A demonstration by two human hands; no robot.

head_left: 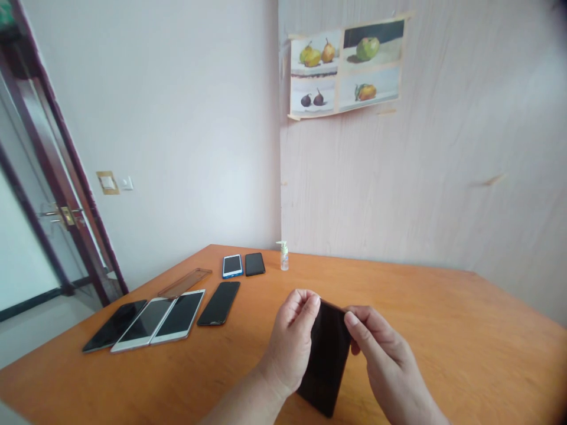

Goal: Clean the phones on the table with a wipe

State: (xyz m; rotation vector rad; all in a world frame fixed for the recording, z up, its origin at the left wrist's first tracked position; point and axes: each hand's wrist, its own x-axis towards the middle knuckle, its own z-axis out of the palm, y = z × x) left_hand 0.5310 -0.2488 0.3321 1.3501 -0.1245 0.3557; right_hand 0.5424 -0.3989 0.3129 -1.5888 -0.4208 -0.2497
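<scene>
Between my hands a black smartphone [326, 354] is held up at a tilt over the table, its dark screen towards me. My left hand [295, 339] grips its upper left corner, thumb on the front edge and fingers behind. At the upper right corner my right hand [383, 348] pinches the edge between thumb and curled fingers. The phone's far side is hidden. Nearest to my left hand on the table lies another black phone [220, 303].
Left on the orange table [177, 383] lie a black phone [115, 326], two white phones [146, 323] side by side and a clear brownish phone case [185, 283]. Farther back are a blue-edged phone [233, 266], a dark phone [254, 264] and a small pump bottle [284, 257].
</scene>
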